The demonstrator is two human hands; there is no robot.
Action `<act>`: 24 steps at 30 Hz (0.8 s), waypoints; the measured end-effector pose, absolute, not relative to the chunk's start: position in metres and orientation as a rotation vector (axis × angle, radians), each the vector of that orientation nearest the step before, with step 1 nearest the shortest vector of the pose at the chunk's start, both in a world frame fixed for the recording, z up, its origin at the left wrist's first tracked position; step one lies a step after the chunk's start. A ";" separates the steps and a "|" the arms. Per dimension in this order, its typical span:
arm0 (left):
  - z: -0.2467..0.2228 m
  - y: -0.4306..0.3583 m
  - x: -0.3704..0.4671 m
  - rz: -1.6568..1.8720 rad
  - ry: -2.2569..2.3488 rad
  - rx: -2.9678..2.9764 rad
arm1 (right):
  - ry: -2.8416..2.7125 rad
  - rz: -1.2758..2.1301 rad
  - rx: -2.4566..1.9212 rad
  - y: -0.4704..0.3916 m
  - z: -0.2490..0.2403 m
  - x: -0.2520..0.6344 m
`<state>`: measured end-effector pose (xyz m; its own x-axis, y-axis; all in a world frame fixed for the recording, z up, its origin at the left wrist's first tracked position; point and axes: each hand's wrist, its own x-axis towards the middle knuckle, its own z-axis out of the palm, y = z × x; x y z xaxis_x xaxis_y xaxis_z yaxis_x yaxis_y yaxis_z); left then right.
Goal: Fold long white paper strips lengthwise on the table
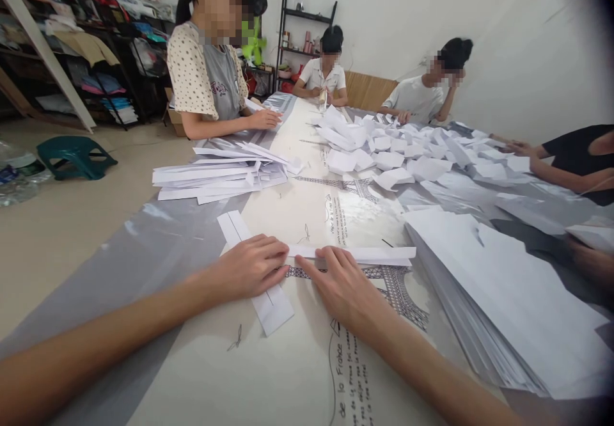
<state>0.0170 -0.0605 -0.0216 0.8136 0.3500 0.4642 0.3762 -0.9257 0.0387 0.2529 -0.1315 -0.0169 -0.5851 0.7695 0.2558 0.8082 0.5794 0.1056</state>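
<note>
Looking along a long table (211, 381), losing its near edge below the frame and much of its far surface under paper. Seeing a standing person (211, 87) at the left side, missing the lower body behind the table. Finding a stack of large sheets (503, 291) at the right, fading into dark blur at its outer edge. Passing over a heap of folded pieces (412, 151) farther back, too jumbled for counting. Making out two seated people behind it, partly hiding behind table and paper, and at the right edge a cropped dark top (580, 157). Noticing a pile of narrow strips (215, 173) near the standing person, overlapping too much for telling one from another.

Pressing down with the right hand (343, 279), holding thumb and fingers apart on a folded strip (369, 255). Bunching the fingers of the left hand (254, 266) at the strip's left end, covering that end; not being able to tell whether pinching it. Lying crosswise over the printed cloth (297, 212), between the strips and the camera. Slanting under the left hand, a creased strip (273, 307) showing only at both ends.
</note>
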 end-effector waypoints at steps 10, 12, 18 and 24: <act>-0.023 -0.063 0.018 -0.701 -0.591 -2.829 | -2.639 -0.366 -1.336 -0.131 -0.018 0.253; -0.022 -0.062 0.019 -0.681 -0.557 -2.807 | -2.644 -0.379 -1.333 -0.131 -0.018 0.254; -0.024 -0.063 0.022 -0.652 -0.473 -2.715 | -2.615 -0.354 -1.322 -0.132 -0.017 0.254; -0.026 -0.065 0.020 -0.718 -0.486 -2.678 | -2.603 -0.338 -1.308 -0.134 -0.017 0.255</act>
<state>0.0196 -0.0651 -0.0255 0.8154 0.2382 0.5276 0.4017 -0.8891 -0.2194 0.2550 -0.1335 -0.0170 -0.5850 0.7590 0.2857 0.8068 0.5804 0.1101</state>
